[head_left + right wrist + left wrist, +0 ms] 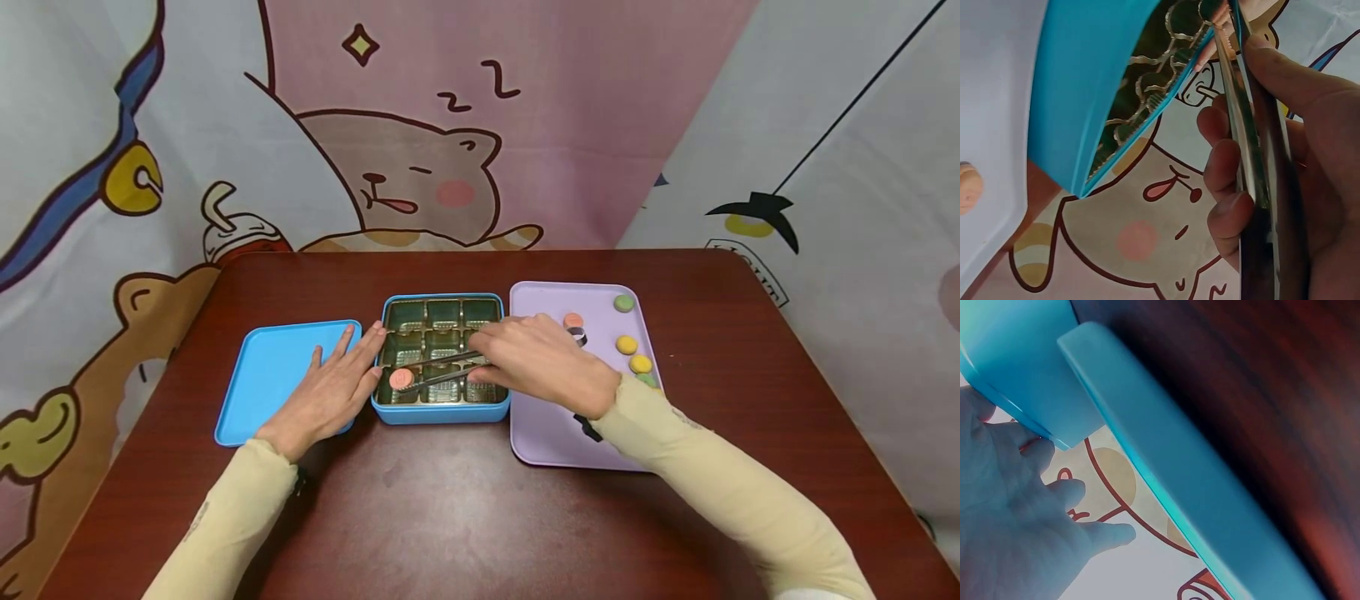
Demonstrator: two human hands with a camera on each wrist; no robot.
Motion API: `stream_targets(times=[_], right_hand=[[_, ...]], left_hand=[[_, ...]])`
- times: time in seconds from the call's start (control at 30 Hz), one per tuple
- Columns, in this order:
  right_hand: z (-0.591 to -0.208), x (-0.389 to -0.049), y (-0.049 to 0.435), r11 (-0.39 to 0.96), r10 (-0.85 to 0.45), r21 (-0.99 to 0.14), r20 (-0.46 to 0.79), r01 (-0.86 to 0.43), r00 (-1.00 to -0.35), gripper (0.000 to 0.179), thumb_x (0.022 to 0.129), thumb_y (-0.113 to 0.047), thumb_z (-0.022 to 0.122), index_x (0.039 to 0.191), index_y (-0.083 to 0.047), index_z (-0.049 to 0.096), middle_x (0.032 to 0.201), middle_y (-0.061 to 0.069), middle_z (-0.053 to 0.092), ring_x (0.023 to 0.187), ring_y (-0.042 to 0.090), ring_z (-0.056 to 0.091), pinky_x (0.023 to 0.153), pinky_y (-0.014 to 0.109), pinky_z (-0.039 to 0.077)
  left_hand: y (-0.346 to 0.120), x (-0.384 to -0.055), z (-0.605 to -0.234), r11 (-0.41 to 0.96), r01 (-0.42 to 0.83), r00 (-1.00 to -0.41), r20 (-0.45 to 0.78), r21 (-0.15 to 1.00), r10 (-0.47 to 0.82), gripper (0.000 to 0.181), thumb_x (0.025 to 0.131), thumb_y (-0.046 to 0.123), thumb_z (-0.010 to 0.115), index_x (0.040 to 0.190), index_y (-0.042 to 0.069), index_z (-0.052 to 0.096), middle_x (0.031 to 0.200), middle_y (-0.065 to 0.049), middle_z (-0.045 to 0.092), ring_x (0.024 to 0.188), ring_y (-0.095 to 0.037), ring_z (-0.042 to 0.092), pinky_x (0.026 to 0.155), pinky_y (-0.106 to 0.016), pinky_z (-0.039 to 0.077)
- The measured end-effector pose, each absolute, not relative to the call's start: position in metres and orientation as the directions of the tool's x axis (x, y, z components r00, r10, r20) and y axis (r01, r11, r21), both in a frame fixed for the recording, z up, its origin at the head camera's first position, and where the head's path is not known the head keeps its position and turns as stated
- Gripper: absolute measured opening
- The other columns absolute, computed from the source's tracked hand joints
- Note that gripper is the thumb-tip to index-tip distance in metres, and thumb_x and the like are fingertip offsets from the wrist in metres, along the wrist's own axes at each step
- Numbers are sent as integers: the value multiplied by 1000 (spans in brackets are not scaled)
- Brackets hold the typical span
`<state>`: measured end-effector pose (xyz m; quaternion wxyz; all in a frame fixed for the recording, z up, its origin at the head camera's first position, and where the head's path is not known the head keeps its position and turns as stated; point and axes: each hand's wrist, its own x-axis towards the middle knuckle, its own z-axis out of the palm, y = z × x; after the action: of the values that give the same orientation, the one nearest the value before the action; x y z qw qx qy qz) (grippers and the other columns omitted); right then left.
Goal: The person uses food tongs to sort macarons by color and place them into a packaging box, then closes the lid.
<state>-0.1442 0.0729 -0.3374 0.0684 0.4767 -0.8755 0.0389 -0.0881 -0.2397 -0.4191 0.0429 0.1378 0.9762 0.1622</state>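
Observation:
My right hand (536,358) grips a pair of metal tongs (1254,150), its thumb on one arm and curled fingers on the other. In the head view the tongs reach left across the blue box (442,414), which has a gold divided insert. Their tips lie at a pink macaron (401,378), over the front left compartment. My left hand (330,392) has its fingers extended, with the fingertips at the box's left rim. In the left wrist view, those fingers lie along the blue wall.
A blue lid (262,387) lies left of the box, partly under my left hand and forearm. At the right, a lilac tray (543,446) holds a pink macaron (573,320), yellow macarons (627,344) and green ones (623,303). A patterned cloth (600,125) hangs behind the table.

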Motion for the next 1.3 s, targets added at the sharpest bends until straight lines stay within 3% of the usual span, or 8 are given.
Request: stream_targets(times=[0.97, 1.3], right_hand=[[-321, -141, 40, 502, -865, 198, 95, -842, -494, 30, 86, -50, 81, 78, -23, 71, 76, -8, 66, 66, 17, 67, 51, 37, 52], [-318, -141, 66, 539, -840, 133, 152, -832, -520, 33, 89, -51, 79, 89, -19, 73, 79, -5, 63, 69, 18, 66, 52, 40, 53]], left_hand=[[-238, -89, -424, 915, 255, -958, -46, 314, 283, 61, 114, 42, 27, 168, 16, 15, 174, 0, 9, 159, -38, 6, 115, -78, 8], [-239, -89, -421, 916, 250, -959, -49, 314, 278, 61, 114, 42, 28, 168, 17, 14, 174, -2, 10, 159, -36, 3, 116, -77, 8]])
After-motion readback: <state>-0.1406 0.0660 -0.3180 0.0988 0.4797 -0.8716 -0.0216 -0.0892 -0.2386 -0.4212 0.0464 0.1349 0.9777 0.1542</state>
